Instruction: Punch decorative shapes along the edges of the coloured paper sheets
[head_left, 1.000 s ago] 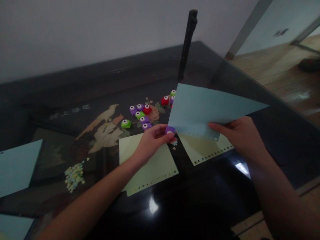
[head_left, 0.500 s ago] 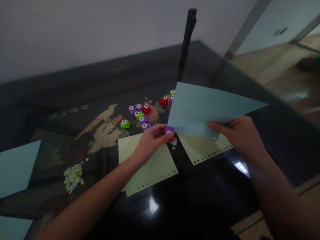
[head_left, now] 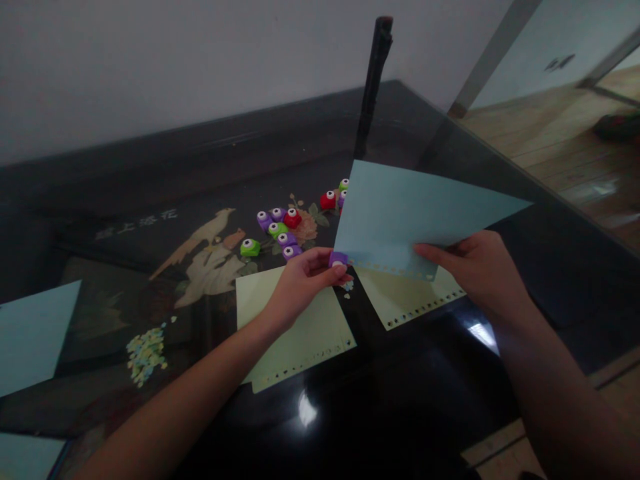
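Between the thumb and fingers of my left hand (head_left: 313, 280) is a small purple craft punch (head_left: 339, 259), set at the lower left corner of a blue paper sheet (head_left: 390, 213). My right hand (head_left: 473, 267) pinches that sheet by its lower edge, thumb on top. A row of small punched holes runs along this edge. Under my left hand lies a pale yellow-green sheet (head_left: 295, 333), with punched holes near its front edge. Another yellow-green sheet (head_left: 405, 300) with an edge row of holes lies partly covered by the blue one. Tiny paper cutouts (head_left: 348, 287) sit just below the punch.
Several purple, green and red craft punches (head_left: 283, 230) stand behind my left hand, with more (head_left: 329, 199) beside the blue sheet. A pile of paper cutouts (head_left: 146, 355) and a blue sheet (head_left: 37, 337) lie left. A black upright post (head_left: 376, 73) stands behind the glossy dark table (head_left: 310, 433).
The far edge of the blue sheet has shifted very slightly. Both hands keep their hold and have barely moved.
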The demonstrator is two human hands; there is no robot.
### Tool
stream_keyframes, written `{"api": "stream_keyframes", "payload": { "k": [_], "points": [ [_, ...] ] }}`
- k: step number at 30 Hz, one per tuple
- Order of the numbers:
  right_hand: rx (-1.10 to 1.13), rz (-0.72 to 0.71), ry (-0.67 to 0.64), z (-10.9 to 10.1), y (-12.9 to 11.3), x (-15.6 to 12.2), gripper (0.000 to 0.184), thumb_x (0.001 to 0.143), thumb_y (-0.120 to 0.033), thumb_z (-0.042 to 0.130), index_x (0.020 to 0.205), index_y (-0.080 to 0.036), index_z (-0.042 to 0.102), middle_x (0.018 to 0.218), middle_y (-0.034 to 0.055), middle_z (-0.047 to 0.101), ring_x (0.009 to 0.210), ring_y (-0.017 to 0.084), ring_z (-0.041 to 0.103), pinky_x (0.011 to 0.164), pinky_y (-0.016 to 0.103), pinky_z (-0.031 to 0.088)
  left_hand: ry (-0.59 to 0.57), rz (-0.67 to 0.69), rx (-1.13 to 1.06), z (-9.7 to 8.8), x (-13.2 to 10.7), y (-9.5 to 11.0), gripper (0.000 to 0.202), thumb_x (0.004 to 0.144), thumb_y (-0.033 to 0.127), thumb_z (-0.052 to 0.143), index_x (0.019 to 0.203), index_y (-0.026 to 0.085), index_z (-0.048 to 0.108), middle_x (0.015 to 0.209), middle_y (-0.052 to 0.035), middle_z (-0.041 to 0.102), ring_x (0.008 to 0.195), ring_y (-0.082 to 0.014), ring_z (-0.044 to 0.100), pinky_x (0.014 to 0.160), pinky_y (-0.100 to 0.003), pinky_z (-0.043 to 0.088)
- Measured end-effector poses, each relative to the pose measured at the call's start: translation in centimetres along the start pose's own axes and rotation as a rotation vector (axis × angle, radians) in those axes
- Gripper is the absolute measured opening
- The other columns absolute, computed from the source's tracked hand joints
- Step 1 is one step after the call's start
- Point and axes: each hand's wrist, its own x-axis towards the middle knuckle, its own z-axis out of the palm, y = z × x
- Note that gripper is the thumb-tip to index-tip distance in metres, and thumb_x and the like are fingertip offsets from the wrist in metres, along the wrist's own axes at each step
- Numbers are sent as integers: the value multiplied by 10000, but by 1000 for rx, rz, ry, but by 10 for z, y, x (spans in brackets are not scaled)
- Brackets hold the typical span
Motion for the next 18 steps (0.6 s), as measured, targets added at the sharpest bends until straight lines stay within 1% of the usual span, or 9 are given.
{"api": "stream_keyframes", "payload": {
  "k": [5, 9, 14, 18],
  "points": [
    [-25, 11, -7, 0, 0, 1, 126, 650, -344, 714, 674, -228, 670, 739, 48, 741, 690, 263, 678, 602, 393, 528, 2, -9, 1, 0, 0, 1, 257, 720, 275, 747, 916, 152, 635, 862, -38, 710, 730, -145, 700, 776, -286, 564],
    [-59, 1, -5, -1, 0, 1, 113, 661, -342, 701, 649, -238, 659, 713, 42, 730, 651, 247, 661, 581, 383, 516, 1, -15, 7, 0, 0, 1, 254, 728, 283, 736, 921, 152, 635, 870, -41, 707, 731, -144, 698, 773, -282, 563],
    [-72, -23, 4, -1, 0, 0, 142, 666, -348, 704, 600, -238, 642, 664, 33, 715, 619, 234, 647, 538, 361, 500, -16, -8, 19, -1, 0, 0, 268, 736, 314, 730, 926, 156, 628, 874, -44, 701, 743, -158, 702, 751, -289, 570],
    [-46, -16, -1, -1, 0, 0, 120, 659, -338, 703, 616, -237, 656, 683, 38, 723, 635, 240, 656, 546, 364, 505, -19, 16, 10, -1, 0, -1, 272, 738, 319, 732, 934, 162, 630, 875, -41, 700, 791, -166, 699, 737, -275, 567]
  ]
}}
